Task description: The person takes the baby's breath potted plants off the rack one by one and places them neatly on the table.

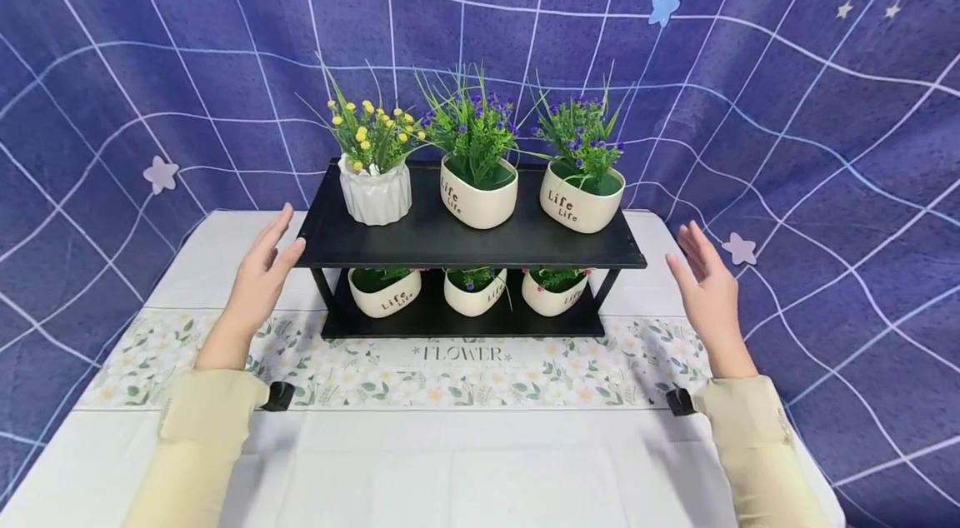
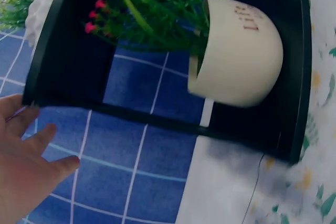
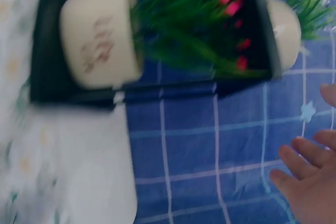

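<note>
The left hand (image 1: pixel 251 286), fingers loosely extended, is just beside the black rectangular two-tier shelf (image 1: pixel 450 246); contact is unclear. The right hand (image 1: pixel 711 299), fingers also extended, is apart from its other end. On a white floral-banded tablecloth (image 1: pixel 450 461), the shelf bears one white fluted pot (image 1: pixel 377 199) and five cream rounded pots (image 1: pixel 483 207).

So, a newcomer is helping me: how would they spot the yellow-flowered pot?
Find the black two-tier shelf. On its upper board, the white pot stands leftmost. Unlike its smooth cream neighbours lettered "Life", it is ribbed and holds yellow flowers.
</note>
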The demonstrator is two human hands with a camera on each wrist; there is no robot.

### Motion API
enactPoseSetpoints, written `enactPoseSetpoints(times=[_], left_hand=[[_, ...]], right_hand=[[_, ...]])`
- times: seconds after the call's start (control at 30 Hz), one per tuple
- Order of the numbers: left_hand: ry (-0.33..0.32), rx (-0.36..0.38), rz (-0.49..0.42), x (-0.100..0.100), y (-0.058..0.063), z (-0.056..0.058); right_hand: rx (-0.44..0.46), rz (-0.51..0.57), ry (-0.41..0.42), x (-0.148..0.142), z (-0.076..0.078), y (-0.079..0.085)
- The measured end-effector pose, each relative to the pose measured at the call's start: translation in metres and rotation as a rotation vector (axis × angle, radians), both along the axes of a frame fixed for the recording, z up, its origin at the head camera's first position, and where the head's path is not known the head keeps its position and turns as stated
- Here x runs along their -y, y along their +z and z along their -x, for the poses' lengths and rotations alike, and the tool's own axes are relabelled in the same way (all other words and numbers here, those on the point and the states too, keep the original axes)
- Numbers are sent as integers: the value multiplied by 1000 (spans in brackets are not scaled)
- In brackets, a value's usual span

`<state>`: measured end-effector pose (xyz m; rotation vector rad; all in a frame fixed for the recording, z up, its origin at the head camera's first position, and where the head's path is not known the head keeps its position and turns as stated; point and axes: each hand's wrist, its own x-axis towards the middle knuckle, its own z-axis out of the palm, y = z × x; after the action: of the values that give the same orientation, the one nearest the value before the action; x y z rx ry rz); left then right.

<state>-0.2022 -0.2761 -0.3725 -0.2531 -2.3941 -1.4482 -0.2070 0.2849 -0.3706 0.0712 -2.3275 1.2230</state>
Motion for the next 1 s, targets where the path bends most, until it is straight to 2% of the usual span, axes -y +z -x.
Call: enactPoseSetpoints(times=[0.1,0.2,0.37,0.53,0.67,0.9,1.0], left_hand=[[4,18,4,-4,-4,8],[19,20,28,-5,-12,13],[51,19,40,-8,-23,15],[48,-10,-9,-11,-26,16],[33,-32,-63,-14,-23,14],[22,-56,-114,-28,-2,-2],[19,-63,-123,-28,-2,-4]], right_hand=[[5,112,9,14,7,13],[12,144,39,26,14,22],[65,96,90,41,25,32],[157,25,129,52,41,40],[219,-11,136,59,52,44],[257,-45,115,71,67,53],[279,-74,99,76,72,57]])
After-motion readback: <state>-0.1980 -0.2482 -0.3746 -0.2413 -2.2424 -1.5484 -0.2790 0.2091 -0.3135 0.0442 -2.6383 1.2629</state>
